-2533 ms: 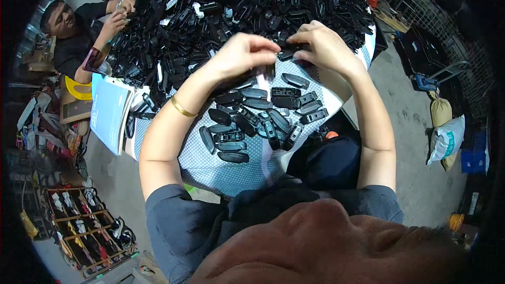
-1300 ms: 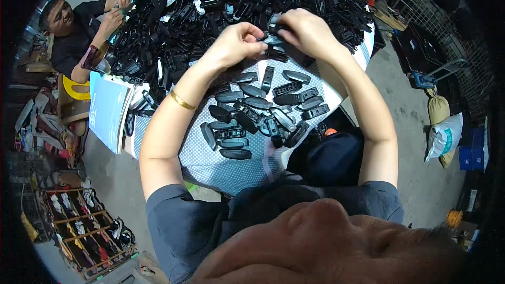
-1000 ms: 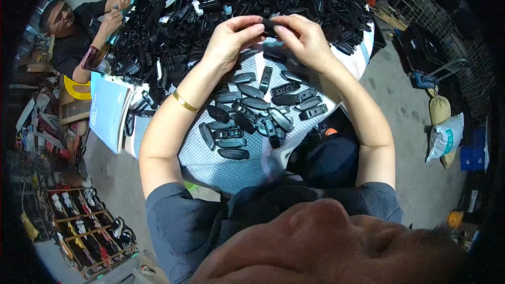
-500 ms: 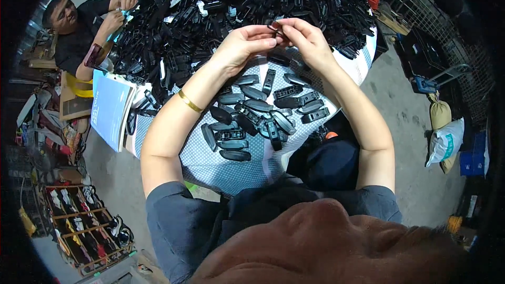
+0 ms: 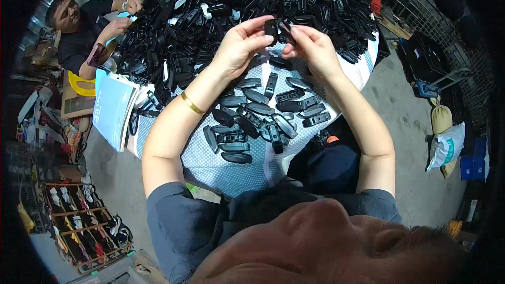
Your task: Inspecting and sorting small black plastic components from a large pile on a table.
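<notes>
Both hands are raised over the near edge of a big pile of black plastic parts (image 5: 226, 0). In my left hand (image 5: 244, 44), thumb and fingers pinch a dark plastic clip-like piece (image 5: 270, 30). My right hand (image 5: 315, 47) is closed on a second slim black plastic piece (image 5: 284, 27), close beside the first; whether the two touch I cannot tell. Below the hands, several oblong black plastic parts (image 5: 258, 108) lie loosely on a white dotted sheet (image 5: 221, 171). Some of these show smooth rounded backs, others a slotted frame side.
Left of the sheet is a blue-covered book (image 5: 113, 110). Across the pile's left side, a person (image 5: 79, 26) works with both hands at its edge. A rack of small items (image 5: 89, 226) stands lower left. White and tan sacks (image 5: 446, 144) and a blue box (image 5: 473, 160) are right.
The pieces in my hands have come apart slightly, and the right hand has shifted a little right. The other person's hands have moved at the pile's edge.
</notes>
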Motion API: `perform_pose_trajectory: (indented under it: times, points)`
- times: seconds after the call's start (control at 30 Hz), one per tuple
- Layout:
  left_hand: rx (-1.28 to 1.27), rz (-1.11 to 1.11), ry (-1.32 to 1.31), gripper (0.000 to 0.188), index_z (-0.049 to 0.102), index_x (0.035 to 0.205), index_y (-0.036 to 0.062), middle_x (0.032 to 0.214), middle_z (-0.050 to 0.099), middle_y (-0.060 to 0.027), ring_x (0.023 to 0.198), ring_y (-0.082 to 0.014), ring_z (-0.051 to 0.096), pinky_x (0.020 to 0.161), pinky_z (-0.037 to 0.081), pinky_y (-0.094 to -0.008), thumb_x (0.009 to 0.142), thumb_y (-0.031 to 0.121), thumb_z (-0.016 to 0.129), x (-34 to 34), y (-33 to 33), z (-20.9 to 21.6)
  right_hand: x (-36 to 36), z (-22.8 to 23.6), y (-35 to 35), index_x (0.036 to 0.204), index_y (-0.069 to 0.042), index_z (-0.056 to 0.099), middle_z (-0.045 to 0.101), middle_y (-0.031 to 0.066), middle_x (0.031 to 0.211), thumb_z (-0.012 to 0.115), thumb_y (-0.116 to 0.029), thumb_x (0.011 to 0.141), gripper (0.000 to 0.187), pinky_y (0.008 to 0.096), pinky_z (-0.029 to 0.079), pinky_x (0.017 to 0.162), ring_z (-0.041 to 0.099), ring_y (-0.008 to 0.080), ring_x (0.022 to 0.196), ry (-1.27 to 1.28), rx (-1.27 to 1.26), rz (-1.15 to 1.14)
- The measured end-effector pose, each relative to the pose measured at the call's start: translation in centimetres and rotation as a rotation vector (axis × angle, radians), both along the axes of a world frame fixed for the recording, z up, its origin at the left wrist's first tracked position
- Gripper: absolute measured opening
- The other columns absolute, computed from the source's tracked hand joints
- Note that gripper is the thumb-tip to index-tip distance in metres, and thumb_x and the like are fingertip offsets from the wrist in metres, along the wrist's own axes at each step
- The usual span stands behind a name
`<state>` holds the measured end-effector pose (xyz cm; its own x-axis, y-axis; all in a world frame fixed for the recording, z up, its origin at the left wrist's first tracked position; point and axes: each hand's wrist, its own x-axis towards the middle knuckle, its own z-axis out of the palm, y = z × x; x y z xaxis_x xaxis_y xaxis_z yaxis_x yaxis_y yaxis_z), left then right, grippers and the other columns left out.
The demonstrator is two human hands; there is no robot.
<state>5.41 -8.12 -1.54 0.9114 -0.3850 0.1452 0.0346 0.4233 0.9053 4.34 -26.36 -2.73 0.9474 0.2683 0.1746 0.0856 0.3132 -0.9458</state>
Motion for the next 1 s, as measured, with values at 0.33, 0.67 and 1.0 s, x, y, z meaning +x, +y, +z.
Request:
perform_pose_trajectory:
  times: [0.33, 0.67, 1.0]
  points:
    - [0.274, 0.248, -0.159, 0.033, 0.059, 0.108, -0.001, 0.094, 0.063, -0.0071, 0.083, -0.0107, 0.058, 0.077, 0.047, -0.0223, 0.075, 0.001, 0.065, -1.0, -0.5, 0.6, -0.6, -0.4, 1.4, 0.106, 0.005, 0.054, 0.06, 0.0093, 0.086, 0.05, -0.017, 0.091, 0.028, 0.0271, 0.055, 0.063, 0.062, 0.0142, 0.07, 0.027, -0.017, -0.069]
    - [0.262, 0.348, -0.194, 0.03, 0.06, 0.107, -0.0014, 0.094, 0.064, -0.0091, 0.081, -0.0116, 0.06, 0.075, 0.046, -0.0217, 0.079, 0.008, 0.064, -1.8, -1.3, 0.5, -1.0, -0.8, 2.5, 0.097, 0.004, 0.053, 0.059, 0.0088, 0.082, 0.057, -0.009, 0.085, 0.018, 0.0225, 0.052, 0.06, 0.061, 0.0129, 0.066, -0.416, -0.284, -0.377]
    - [0.429, 0.138, -0.4, 0.022, 0.065, 0.1, 0.0032, 0.088, 0.063, -0.0059, 0.082, -0.0121, 0.057, 0.075, 0.044, -0.0231, 0.079, 0.009, 0.062, -1.0, 0.3, 1.2, -1.7, -0.1, 1.2, 0.089, 0.001, 0.064, 0.063, 0.0082, 0.072, 0.066, -0.022, 0.078, 0.026, 0.0261, 0.045, 0.06, 0.058, 0.0117, 0.067, -0.432, -0.44, -0.136]
